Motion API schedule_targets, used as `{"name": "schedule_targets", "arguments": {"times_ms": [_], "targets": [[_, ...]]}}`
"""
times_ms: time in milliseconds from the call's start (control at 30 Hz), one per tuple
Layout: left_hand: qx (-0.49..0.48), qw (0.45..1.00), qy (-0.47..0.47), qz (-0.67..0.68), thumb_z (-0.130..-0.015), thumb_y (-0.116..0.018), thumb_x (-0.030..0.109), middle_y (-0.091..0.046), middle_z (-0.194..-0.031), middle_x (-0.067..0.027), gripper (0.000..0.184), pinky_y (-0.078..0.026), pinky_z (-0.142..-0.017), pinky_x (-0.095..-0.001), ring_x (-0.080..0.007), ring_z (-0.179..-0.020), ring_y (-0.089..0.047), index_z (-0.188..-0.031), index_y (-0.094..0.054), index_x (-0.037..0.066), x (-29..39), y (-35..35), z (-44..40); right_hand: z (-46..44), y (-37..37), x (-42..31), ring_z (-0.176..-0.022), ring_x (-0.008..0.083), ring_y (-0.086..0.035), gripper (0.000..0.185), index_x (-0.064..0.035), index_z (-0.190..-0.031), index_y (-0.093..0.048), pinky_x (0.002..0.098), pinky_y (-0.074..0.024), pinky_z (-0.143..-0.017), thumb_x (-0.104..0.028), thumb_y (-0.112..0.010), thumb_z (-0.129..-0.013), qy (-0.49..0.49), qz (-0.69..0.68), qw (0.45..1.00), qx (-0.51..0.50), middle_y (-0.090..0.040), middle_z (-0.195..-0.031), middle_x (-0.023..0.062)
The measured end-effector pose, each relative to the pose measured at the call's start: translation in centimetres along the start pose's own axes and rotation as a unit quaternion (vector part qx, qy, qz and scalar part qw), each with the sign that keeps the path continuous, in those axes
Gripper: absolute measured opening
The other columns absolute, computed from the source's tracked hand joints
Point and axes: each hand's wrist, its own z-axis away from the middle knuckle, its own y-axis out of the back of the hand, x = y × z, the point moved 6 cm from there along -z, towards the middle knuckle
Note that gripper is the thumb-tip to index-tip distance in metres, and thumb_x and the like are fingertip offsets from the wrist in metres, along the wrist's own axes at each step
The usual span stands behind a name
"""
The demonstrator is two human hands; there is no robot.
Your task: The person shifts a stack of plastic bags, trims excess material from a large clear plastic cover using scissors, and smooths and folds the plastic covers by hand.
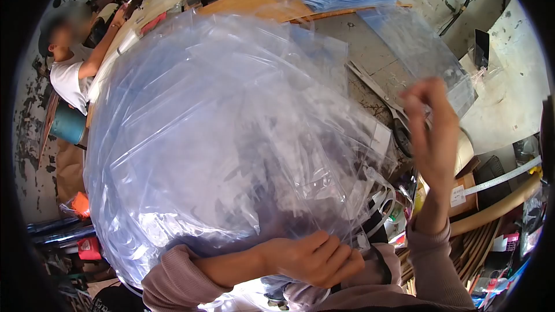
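Plastic sheeting (pixel 219 110) billows before the person; at its near edge, the left hand's (pixel 318 257) closed fingers grip film, probably steadying it. Right of the sheeting, the right hand (pixel 430 124) hovers, fingers curled, grip unclear, near scissors (pixel 378 93).

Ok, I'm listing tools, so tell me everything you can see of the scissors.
The scissors have long silvery blades, seemingly slightly parted, and dark handle loops. They lie on the scuffed work surface, tips pointing away from the camera, beside the heaped clear plastic. The right hand is near the handles; whether it touches them is unclear.
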Motion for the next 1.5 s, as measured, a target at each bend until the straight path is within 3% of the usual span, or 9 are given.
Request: {"name": "schedule_targets", "arguments": {"times_ms": [167, 267, 300, 367, 433, 600, 1000, 1133, 1500], "targets": [[0.003, 1.0, -0.004, 0.0, -0.069, -0.053, 0.01, -0.031, -0.052, 0.0047, 0.008, -0.022, -0.045, -0.0182, -0.005, -0.046, -0.037, -0.065, -0.049, 0.016, -0.1, 0.2, -0.3, 7.0, 7.1, 5.8, -0.067, 0.0169, -0.053, 0.008, 0.0026, -0.085, -0.05, 0.0293, -0.0441, -0.067, -0.004, -0.052, -0.09, -0.21, 0.073, 0.973, 0.056, -0.054, -0.072, 0.0093], [-0.003, 1.0, -0.012, -0.001, -0.07, -0.052, 0.011, -0.031, -0.052, 0.0047, 0.009, -0.022, -0.045, -0.0181, -0.0053, -0.045, -0.036, -0.065, -0.049, 0.016, -0.1, 0.2, -0.4, 10.2, 9.1, 8.3, -0.072, 0.0203, -0.054, 0.006, 0.0014, -0.087, -0.052, 0.0302, -0.0438, -0.071, -0.003, -0.056, -0.085, -0.329, 0.202, 0.922, 0.029, -0.056, -0.078, 0.0102], [-0.004, 1.0, -0.013, -0.002, -0.07, -0.052, 0.011, -0.031, -0.052, 0.0047, 0.009, -0.022, -0.045, -0.0181, -0.0053, -0.045, -0.036, -0.065, -0.049, 0.016, -0.1, 0.2, -0.4, 10.2, 8.7, 7.8, -0.072, 0.0203, -0.054, 0.006, 0.0014, -0.087, -0.052, 0.0302, -0.0438, -0.071, -0.003, -0.056, -0.085, -0.329, 0.201, 0.922, 0.029, -0.056, -0.078, 0.0102], [-0.008, 1.0, -0.009, -0.001, -0.072, -0.052, 0.012, -0.031, -0.052, 0.0048, 0.01, -0.022, -0.046, -0.0182, -0.0054, -0.045, -0.035, -0.064, -0.048, 0.017, 0.0, 0.0, -0.4, 8.8, 6.1, 3.2, -0.081, 0.0263, -0.055, 0.016, -0.0002, -0.089, -0.055, 0.0334, -0.0439, -0.074, 0.0, -0.064, -0.076, -0.122, 0.208, 0.97, 0.001, -0.056, -0.087, 0.0117], [-0.009, 1.0, -0.01, -0.003, -0.072, -0.052, 0.012, -0.031, -0.052, 0.0049, 0.011, -0.021, -0.046, -0.0184, -0.0052, -0.045, -0.035, -0.064, -0.047, 0.017, 0.1, -0.1, -0.5, 9.2, 3.4, 0.6, -0.09, 0.0331, -0.055, 0.027, -0.0027, -0.092, -0.058, 0.0379, -0.0443, -0.078, 0.001, -0.071, -0.068, -0.122, 0.005, 0.991, -0.05, -0.056, -0.095, 0.0134], [-0.012, 1.0, -0.02, -0.021, -0.073, -0.052, 0.013, -0.03, -0.051, 0.0056, 0.014, -0.02, -0.046, -0.0193, -0.0047, -0.044, -0.033, -0.062, -0.045, 0.019, 0.1, 0.1, -0.7, 9.6, -0.7, -3.5, -0.09, 0.0266, -0.059, 0.033, -0.0038, -0.099, -0.062, 0.0336, -0.0503, -0.071, 0.005, -0.069, -0.068, -0.05, -0.231, 0.959, -0.157, -0.058, -0.097, 0.0139], [-0.008, 1.0, -0.015, -0.019, -0.075, -0.053, 0.013, -0.031, -0.049, 0.0067, 0.016, -0.02, -0.045, -0.0193, -0.0039, -0.043, -0.036, -0.062, -0.046, 0.02, 0.1, -0.1, -0.6, 9.9, -2.0, -4.2, -0.073, 0.0225, -0.064, 0.019, -0.0038, -0.088, -0.066, 0.0285, -0.0512, -0.061, 0.004, -0.069, -0.071, 0.071, -0.194, 0.971, -0.119, -0.065, -0.087, 0.0085], [-0.055, 0.998, -0.013, -0.01, -0.076, -0.054, 0.015, -0.034, -0.054, 0.0046, 0.005, -0.024, -0.048, -0.02, -0.0057, -0.048, -0.038, -0.072, -0.051, 0.013, 0.2, -0.4, -0.6, 10.0, -2.6, -4.0, -0.075, 0.0241, -0.063, 0.029, 0.0002, -0.09, -0.063, 0.0295, -0.0503, -0.062, 0.006, -0.063, -0.062, 0.085, -0.204, 0.968, -0.119, -0.064, -0.086, 0.0103], [-0.139, 0.989, 0.037, -0.045, -0.078, -0.055, 0.024, -0.037, -0.058, 0.0047, 0.007, -0.029, -0.051, -0.0213, -0.0079, -0.051, -0.042, -0.075, -0.052, 0.018, -1.4, -1.0, -0.4, 9.3, -4.7, -2.0, -0.083, 0.0222, -0.065, 0.019, -0.0026, -0.096, -0.062, 0.0273, -0.0526, -0.065, 0.005, -0.062, -0.078, -0.079, -0.297, 0.935, -0.178, -0.064, -0.102, 0.0124]]}}
